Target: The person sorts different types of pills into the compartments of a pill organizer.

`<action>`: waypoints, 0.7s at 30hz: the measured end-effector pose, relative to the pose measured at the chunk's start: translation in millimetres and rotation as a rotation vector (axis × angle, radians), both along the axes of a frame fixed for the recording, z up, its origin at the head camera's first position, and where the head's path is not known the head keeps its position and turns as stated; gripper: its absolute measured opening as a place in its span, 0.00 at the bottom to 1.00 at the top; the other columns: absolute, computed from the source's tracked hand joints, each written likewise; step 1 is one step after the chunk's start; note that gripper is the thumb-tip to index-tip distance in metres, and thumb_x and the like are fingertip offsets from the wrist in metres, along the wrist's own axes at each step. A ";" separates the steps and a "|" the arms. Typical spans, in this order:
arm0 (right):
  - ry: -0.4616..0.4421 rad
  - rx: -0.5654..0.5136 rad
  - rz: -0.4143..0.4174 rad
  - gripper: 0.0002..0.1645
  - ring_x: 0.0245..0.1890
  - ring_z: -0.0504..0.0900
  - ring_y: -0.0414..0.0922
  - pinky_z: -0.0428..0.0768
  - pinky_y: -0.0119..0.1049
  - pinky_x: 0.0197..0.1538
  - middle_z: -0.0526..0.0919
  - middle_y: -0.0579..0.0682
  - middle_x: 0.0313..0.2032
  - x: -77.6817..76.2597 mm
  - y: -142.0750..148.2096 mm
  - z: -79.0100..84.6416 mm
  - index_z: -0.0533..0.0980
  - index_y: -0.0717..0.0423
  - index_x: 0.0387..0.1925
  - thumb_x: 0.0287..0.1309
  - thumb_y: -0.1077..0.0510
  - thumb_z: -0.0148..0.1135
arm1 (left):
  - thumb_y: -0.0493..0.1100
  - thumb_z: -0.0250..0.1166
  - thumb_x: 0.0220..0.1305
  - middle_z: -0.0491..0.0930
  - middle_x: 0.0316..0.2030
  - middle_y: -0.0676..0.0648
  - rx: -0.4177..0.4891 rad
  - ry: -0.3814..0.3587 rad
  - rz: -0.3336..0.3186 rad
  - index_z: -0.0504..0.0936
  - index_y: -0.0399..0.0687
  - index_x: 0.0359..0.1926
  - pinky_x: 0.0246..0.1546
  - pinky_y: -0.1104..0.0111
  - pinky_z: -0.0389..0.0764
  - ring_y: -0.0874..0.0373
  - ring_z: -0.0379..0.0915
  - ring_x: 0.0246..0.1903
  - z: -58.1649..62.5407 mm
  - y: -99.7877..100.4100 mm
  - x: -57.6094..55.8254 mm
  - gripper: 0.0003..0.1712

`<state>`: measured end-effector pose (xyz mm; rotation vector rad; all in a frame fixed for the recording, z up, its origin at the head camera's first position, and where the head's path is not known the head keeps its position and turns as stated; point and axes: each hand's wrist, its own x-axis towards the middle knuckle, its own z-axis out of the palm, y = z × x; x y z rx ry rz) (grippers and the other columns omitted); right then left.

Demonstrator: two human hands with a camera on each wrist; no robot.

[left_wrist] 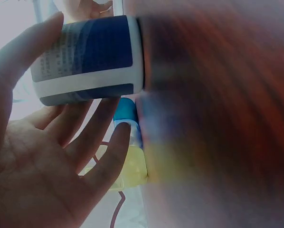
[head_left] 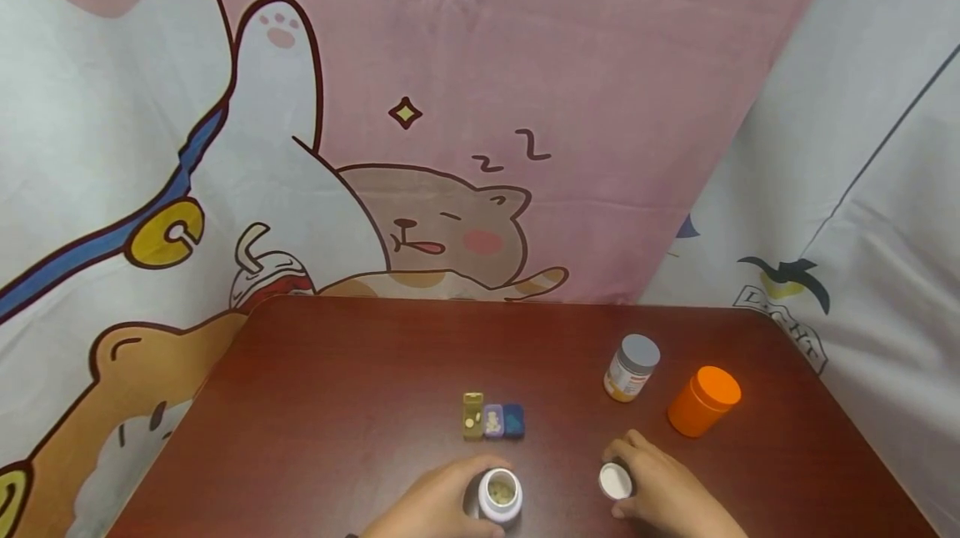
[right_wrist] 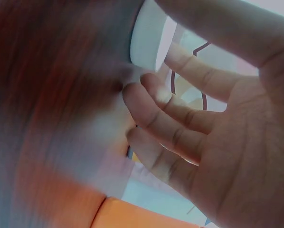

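Observation:
My left hand [head_left: 442,498] grips a white pill bottle [head_left: 500,508] between thumb and fingers. The bottle stands upright with its mouth uncovered, and pale contents show inside. Its blue and white label [left_wrist: 97,52] faces the left wrist camera. Off to the right, my right hand [head_left: 663,480] pinches a white cap [head_left: 616,481] close over the table, its pale round face turned up. Beyond the bottle lies a small pill box [head_left: 493,421] with yellow, purple and blue compartments. The yellow one has its lid [head_left: 472,398] flipped back, and small pale pills sit in it.
A grey-lidded jar [head_left: 632,367] and an orange bottle [head_left: 703,401] stand at the right of the brown table [head_left: 360,371], beyond my right hand. A cartoon-printed cloth [head_left: 600,104] hangs behind the table's far edge.

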<state>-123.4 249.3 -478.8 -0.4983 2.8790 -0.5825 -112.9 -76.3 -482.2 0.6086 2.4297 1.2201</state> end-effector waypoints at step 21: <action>0.443 0.040 -0.033 0.27 0.34 0.76 0.34 0.79 0.35 0.39 0.78 0.34 0.39 2.2 -45.4 6.3 0.78 0.45 0.45 0.38 0.56 0.78 | 0.49 0.80 0.41 0.81 0.46 0.66 -0.024 -0.023 0.010 0.79 0.68 0.55 0.46 0.64 0.77 0.71 0.75 0.44 0.2 1.2 -1.5 0.35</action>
